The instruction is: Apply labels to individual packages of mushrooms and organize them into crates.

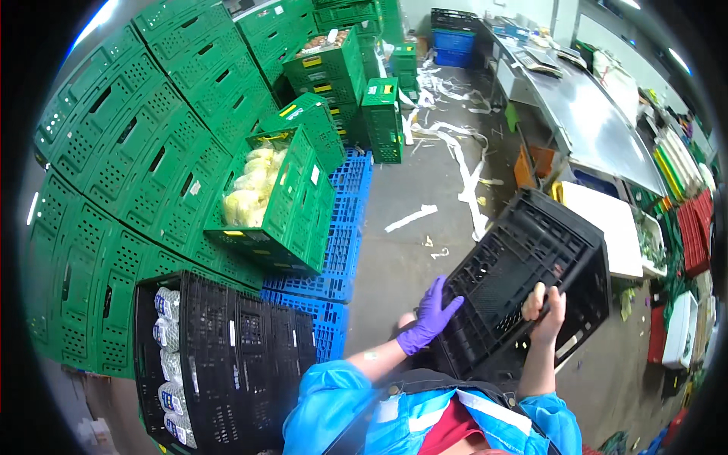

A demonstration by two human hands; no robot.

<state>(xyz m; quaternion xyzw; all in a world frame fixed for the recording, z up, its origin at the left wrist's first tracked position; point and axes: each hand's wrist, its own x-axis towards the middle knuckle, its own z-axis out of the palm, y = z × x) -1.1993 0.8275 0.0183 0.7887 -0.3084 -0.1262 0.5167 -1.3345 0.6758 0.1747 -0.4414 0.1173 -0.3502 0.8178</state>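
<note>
A black plastic crate [508,277] is tilted in front of me, its ribbed, slotted face turned up. My right hand [544,309] is bare, its fingers curled through and around a bar of the crate. On the crate's left edge lies my left hand [431,322] in a purple glove, fingers stretched out and thumb spread apart, touching it rather than wrapped round it. Beneath or behind the tilted crate, more black crate wall shows at the right; I cannot tell whether it is a second crate.
Green crates [152,152] are stacked high along the left. One green crate [292,193] with bagged pale-yellow produce stands on blue pallets [345,235]. Black crates [250,364] at lower left hold wrapped packs. White strips [462,167] litter the floor. A metal table [599,114] runs along the right.
</note>
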